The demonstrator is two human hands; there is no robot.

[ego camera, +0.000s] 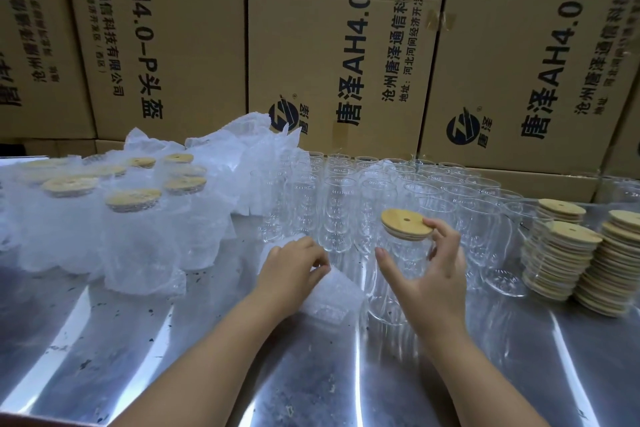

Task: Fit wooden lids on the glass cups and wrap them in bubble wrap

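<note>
Cup (pixel 403 253), lid (pixel 407 224) on, stands upright on the table (pixel 207 340). The right hand (pixel 429 274) grips it between thumb and curled fingers. The wrap (pixel 332 295) lies just left of it, pinched by the nearer left hand (pixel 294 267). The boxes (pixel 346 46) read "唐泽AH4.0-P头盔".

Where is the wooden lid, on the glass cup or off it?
On. The wooden lid covers the mouth of the glass cup, and fingertips of the right hand touch its edge. Fully pressed down? Cannot tell.
</note>
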